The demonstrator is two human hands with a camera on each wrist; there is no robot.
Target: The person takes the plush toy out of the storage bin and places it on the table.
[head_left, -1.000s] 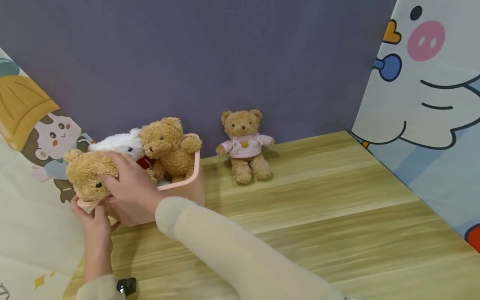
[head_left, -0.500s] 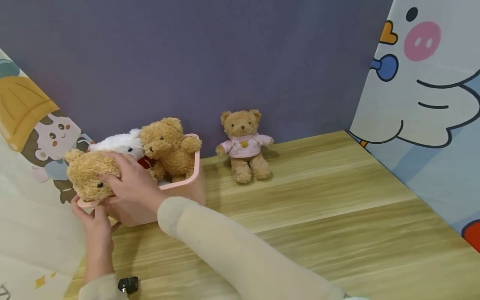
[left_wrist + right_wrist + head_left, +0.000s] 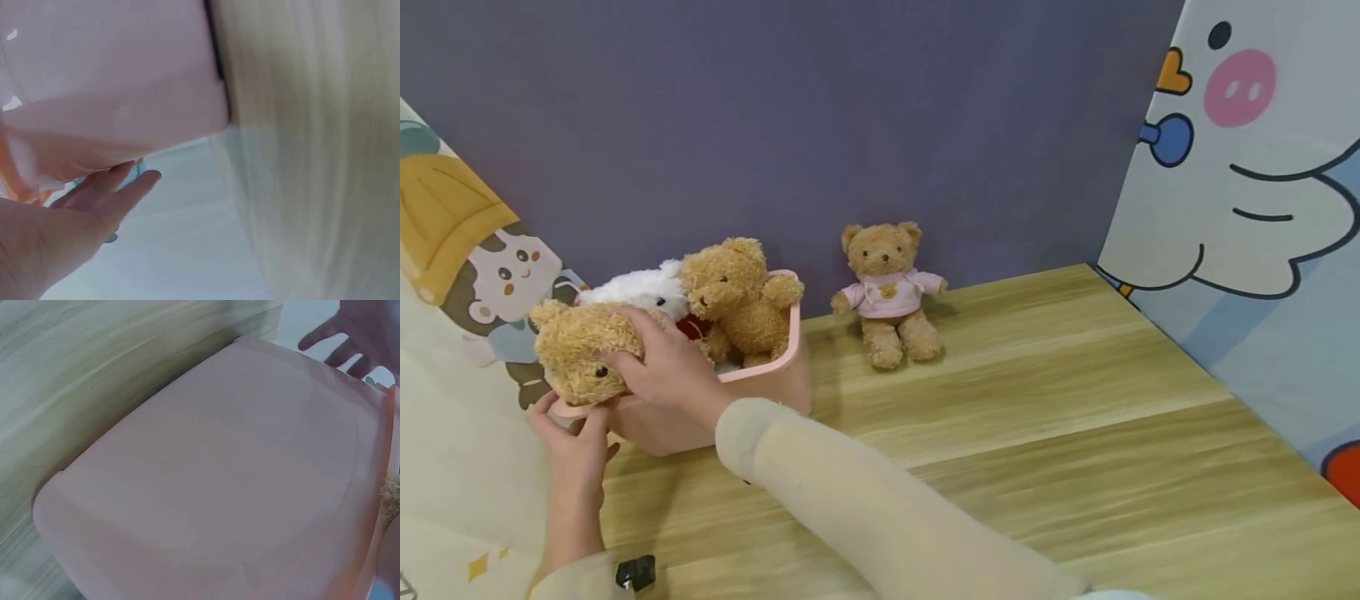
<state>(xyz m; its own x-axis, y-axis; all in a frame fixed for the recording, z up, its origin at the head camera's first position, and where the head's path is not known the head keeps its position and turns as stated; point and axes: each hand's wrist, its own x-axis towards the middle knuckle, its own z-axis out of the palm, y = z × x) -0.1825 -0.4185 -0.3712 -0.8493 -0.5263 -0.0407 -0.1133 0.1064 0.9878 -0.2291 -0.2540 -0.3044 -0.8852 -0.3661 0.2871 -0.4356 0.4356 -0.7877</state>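
Note:
In the head view my right hand (image 3: 673,362) grips the head of a curly brown teddy bear (image 3: 576,346), thumb beside its eye. This bear sits at the near left end of a pink bin (image 3: 737,387); its lower body is hidden. At the same corner, my left hand (image 3: 572,450) is by the rim, thumb and fingers apart. The left wrist view shows the left hand (image 3: 81,222) with extended fingers along the bin's end wall (image 3: 119,69). Also in the bin are a white plush toy (image 3: 636,287) and another brown teddy bear (image 3: 741,304), leaning right.
A teddy bear in a pink hoodie (image 3: 887,292) sits on the wooden table (image 3: 1037,433) against the grey back wall (image 3: 880,117), right of the bin. Printed cartoon panels stand at the left (image 3: 460,467) and right (image 3: 1247,233). A black device (image 3: 636,572) shows at my left wrist.
My left hand has shifted a little left and down at the bin's corner, its fingers loosening. The right hand and the gripped teddy bear stay almost still.

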